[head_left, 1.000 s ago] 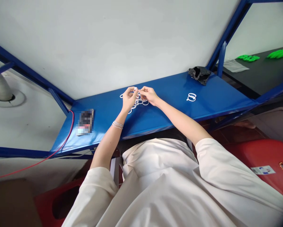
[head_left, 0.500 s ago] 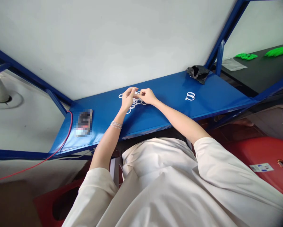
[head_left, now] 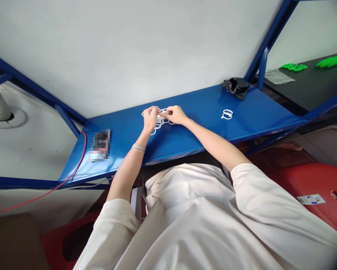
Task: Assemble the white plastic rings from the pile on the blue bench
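Note:
A cluster of thin white plastic rings (head_left: 165, 120) lies on the blue table (head_left: 196, 125) in front of me. Over its left side, my left hand (head_left: 150, 117) is closed in a pinch on a white ring, most of which its fingers cover. My right hand (head_left: 176, 114) pinches from the other side, its fingertips close to those of the left and on the same small white piece. Loose rings stick out below and between my hands. Farther right, a pair of white rings (head_left: 227, 114) lies apart from the cluster.
A crumpled black plastic bag (head_left: 236, 87) sits at the back right. On the left are a blurred-out phone-like object (head_left: 100, 145) and a red cable (head_left: 82, 157). Blue frame posts (head_left: 260, 69) flank the table, and a red stool (head_left: 311, 183) stands at my right.
My left hand has turned and shifted slightly, its fingers curling further over toward the right fingertips. The right hand has barely moved. The rings on the table look the same.

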Available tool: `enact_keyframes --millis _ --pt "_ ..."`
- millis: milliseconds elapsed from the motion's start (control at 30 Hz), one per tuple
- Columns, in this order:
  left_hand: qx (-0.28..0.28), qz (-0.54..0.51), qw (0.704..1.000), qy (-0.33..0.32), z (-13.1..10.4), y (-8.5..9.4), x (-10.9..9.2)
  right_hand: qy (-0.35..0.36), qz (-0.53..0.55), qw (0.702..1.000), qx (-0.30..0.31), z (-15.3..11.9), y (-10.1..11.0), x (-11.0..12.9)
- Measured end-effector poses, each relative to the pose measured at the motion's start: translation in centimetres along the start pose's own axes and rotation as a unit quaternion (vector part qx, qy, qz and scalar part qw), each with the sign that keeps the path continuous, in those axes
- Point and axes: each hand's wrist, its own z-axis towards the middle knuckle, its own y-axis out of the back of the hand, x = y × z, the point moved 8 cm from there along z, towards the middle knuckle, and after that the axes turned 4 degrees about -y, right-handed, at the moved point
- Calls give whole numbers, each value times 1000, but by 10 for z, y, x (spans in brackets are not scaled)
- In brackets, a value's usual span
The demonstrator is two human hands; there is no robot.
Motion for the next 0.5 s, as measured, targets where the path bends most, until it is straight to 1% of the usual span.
enact_keyframes --millis 100,200,333,433,500 --pt "-16 44 999 -23 -2 4 -7 6 -4 1000 1 0 0 0" --pt "-52 93 994 -32 -4 10 -14 11 -14 1000 0 0 0 0" --pt "-89 139 986 -6 -5 17 -18 21 -32 999 2 -1 3 4" --pt "-106 171 979 21 -6 21 -19 39 -40 998 2 -10 14 10" --pt "-113 185 976 29 -6 23 -18 45 -39 998 11 -21 28 9"
